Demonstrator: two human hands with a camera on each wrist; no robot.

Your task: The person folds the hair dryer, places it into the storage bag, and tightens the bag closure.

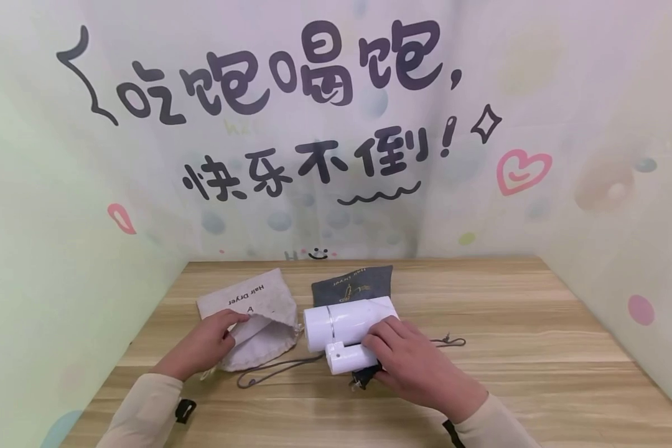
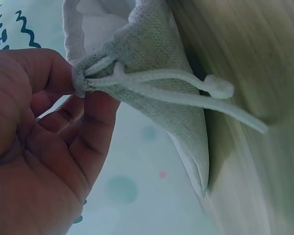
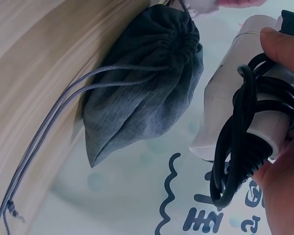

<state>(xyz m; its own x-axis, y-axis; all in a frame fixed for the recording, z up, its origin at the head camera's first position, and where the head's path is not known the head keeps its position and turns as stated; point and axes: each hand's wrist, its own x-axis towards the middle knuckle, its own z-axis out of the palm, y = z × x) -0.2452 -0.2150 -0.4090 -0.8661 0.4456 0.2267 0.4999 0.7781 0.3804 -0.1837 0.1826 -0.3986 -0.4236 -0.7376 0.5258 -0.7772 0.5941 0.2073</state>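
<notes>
My left hand (image 1: 210, 339) pinches the mouth rim of a light beige drawstring bag (image 1: 277, 292) printed "Hair Dryer". The bag's mouth is spread and faces me, and a knotted pale cord (image 2: 176, 90) hangs from its edge in the left wrist view. In my right hand (image 1: 411, 367) is a white hair dryer (image 1: 347, 320), gripped by its folded handle with the nozzle toward the beige bag. A black power cord (image 3: 245, 117) is coiled around the handle. Behind the dryer lies a dark grey drawstring bag (image 3: 142, 98), its mouth gathered; the dryer partly hides it in the head view.
Grey drawstrings (image 1: 257, 378) from the dark bag trail left on the wooden table (image 1: 509, 386), and another grey loop (image 1: 453, 341) lies to the right. A printed cloth backdrop (image 1: 336, 224) stands along the back and both sides.
</notes>
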